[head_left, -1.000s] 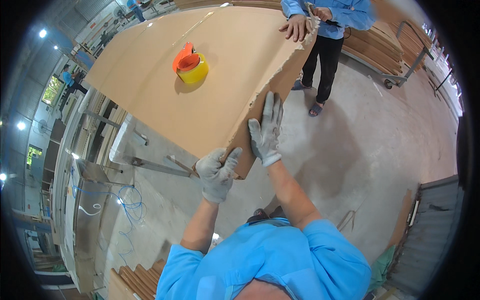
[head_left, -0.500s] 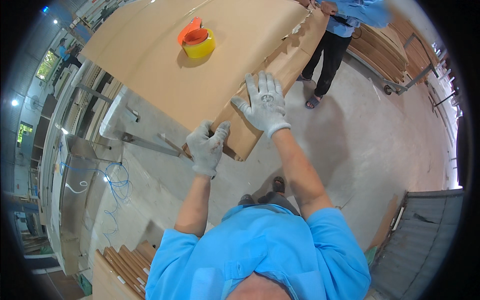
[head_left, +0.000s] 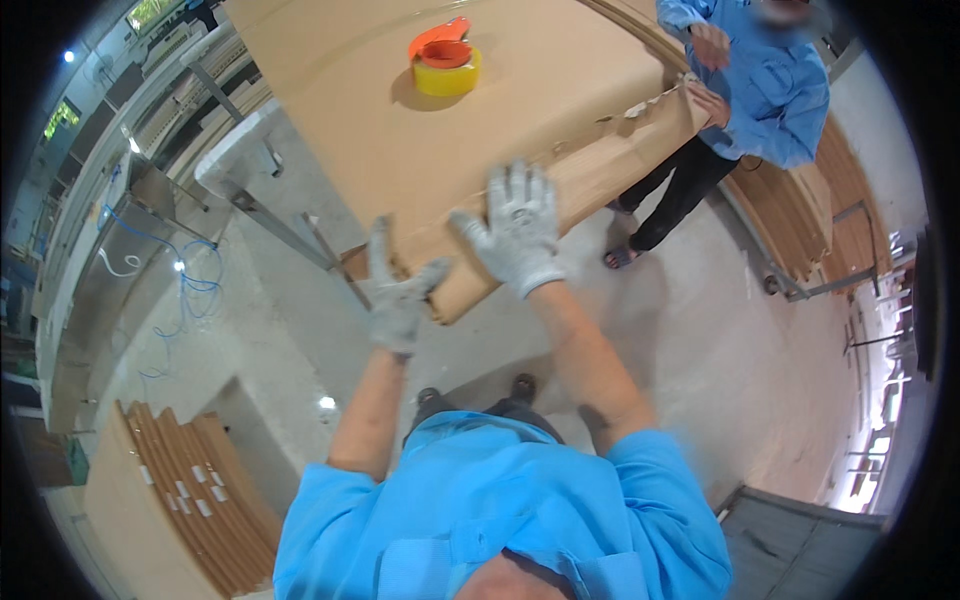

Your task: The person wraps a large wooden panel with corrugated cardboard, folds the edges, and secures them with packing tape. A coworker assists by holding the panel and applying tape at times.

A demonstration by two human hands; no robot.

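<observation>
Brown kraft paper (head_left: 390, 150) covers a large flat panel in front of me, its near edge folded over into a flap (head_left: 610, 165) with a ragged, torn border. My right hand (head_left: 518, 228), in a grey-white work glove, lies flat on this flap with fingers spread. At the near left corner is my left hand (head_left: 398, 300), gloved alike, thumb and fingers apart beside the folded paper end. On top of the paper rests a roll of yellow tape (head_left: 447, 78) with an orange dispenser (head_left: 440, 42).
At the far right end a co-worker (head_left: 770, 95) in blue has a hand on the flap. Stacked brown panels (head_left: 785, 215) sit on a cart behind them. More wrapped panels (head_left: 180, 490) lean at lower left. A blue hose (head_left: 190, 285) trails on the floor.
My left hand has opened from its closed hold at the corner. My right hand stays flat on the flap. The co-worker has raised one hand off the paper. The view has shifted.
</observation>
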